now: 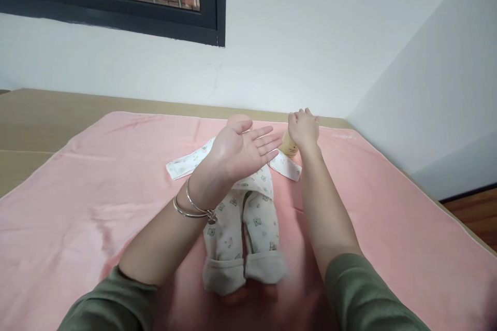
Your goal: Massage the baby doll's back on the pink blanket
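My left hand (248, 152) is held palm up with its fingers stretched out and nothing lying on the palm. Below it, on its back, lies a baby-sized figure (258, 217) in white clothes with a small animal print; much of its upper body and head is hidden by my hand and forearm. Its sleeves reach out to both sides and its trouser cuffs are turned up. My right hand (304, 129) is closed over the top of a pale yellow bottle (289, 145), which stands beside the figure's sleeve. The bottle's top is covered by my fingers.
A pink sheet (128, 191) lies under everything, over a tan surface (27, 118) that shows along its edges. Behind rises a white wall (291, 36) with a dark-framed window (217, 4). Another wall (438, 92) closes off the right side.
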### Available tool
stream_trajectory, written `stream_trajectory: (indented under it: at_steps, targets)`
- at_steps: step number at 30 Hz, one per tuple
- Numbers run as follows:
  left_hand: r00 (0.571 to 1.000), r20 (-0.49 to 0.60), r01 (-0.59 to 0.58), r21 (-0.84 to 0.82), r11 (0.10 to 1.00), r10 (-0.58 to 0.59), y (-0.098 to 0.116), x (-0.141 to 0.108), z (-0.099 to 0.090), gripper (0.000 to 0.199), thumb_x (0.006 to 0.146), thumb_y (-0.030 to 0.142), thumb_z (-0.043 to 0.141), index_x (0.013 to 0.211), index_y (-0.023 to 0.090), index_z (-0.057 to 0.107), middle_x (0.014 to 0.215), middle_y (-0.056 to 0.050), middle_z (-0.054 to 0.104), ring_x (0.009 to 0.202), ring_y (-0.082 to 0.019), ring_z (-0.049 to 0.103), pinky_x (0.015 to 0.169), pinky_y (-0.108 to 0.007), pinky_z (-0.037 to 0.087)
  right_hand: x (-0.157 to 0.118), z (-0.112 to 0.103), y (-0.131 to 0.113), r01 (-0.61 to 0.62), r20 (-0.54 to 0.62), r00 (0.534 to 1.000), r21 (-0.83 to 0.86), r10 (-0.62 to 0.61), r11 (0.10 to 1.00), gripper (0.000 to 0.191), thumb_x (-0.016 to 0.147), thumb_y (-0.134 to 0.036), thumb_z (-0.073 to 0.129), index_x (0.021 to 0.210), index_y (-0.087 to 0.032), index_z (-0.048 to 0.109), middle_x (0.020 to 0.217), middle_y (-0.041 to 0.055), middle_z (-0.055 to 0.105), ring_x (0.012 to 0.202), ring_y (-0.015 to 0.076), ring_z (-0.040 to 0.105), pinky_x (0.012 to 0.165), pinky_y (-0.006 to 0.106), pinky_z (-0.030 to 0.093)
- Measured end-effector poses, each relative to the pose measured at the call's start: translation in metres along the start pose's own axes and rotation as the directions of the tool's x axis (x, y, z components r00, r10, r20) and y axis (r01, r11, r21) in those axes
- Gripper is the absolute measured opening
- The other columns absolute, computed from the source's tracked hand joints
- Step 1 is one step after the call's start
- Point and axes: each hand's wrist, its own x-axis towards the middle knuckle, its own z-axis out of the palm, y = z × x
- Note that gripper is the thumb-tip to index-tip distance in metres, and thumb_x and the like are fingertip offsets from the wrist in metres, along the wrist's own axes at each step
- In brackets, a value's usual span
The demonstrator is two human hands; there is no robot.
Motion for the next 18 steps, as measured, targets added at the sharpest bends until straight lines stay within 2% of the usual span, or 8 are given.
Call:
stream_trajectory:
  at_steps: [4,9,13,18]
  targets:
    - [0.995,0.042,-0.087,0.007,0.996,0.087,0.002,-0.011,-0.001,0.06,0.099,0.035,0.037,0.156,0.02,0.042,0.152,-0.018,0.056,0.144,-0.029,0.054,0.116,-0.045,0.051,-0.002,0.004,-0.007,-0.042,-0.014,0.999,-0.004,0.042,0.999,0.045,0.099,-0.024,0.029,0.104,-0.012,0.072,0.129,0.0206,0.069,0.15,0.0358,0.039,0.121,0.067,0.024]
    - [0.993,0.066,-0.097,-0.002,0.995,0.096,0.0,-0.022,0.001,0.057,0.1,0.038,0.037,0.153,0.019,0.047,0.151,-0.017,0.058,0.144,-0.029,0.054,0.117,-0.044,0.05,-0.005,0.007,-0.013,-0.083,-0.027,0.996,-0.01,0.082,0.997,0.045,0.097,-0.025,0.032,0.118,-0.011,0.069,0.146,0.0197,0.061,0.155,0.0367,0.03,0.123,0.069,0.02]
    - [0.991,0.056,-0.119,-0.007,0.993,0.119,-0.001,-0.027,0.0,0.055,0.1,0.038,0.039,0.15,0.018,0.05,0.15,-0.017,0.059,0.142,-0.029,0.056,0.118,-0.044,0.048,-0.008,0.008,-0.014,-0.105,-0.012,0.994,-0.019,0.105,0.994,0.047,0.098,-0.027,0.034,0.128,-0.01,0.065,0.157,0.0197,0.051,0.158,0.0356,0.025,0.125,0.069,0.018]
    - [0.978,0.01,-0.208,-0.025,0.978,0.208,0.0,-0.026,-0.001,0.053,0.099,0.034,0.041,0.149,0.018,0.049,0.148,-0.015,0.062,0.143,-0.027,0.055,0.12,-0.043,0.047,-0.011,0.008,-0.01,-0.119,0.018,0.993,-0.01,0.119,0.993,0.049,0.098,-0.032,0.038,0.136,-0.011,0.061,0.162,0.0186,0.045,0.16,0.0351,0.022,0.126,0.07,0.013]
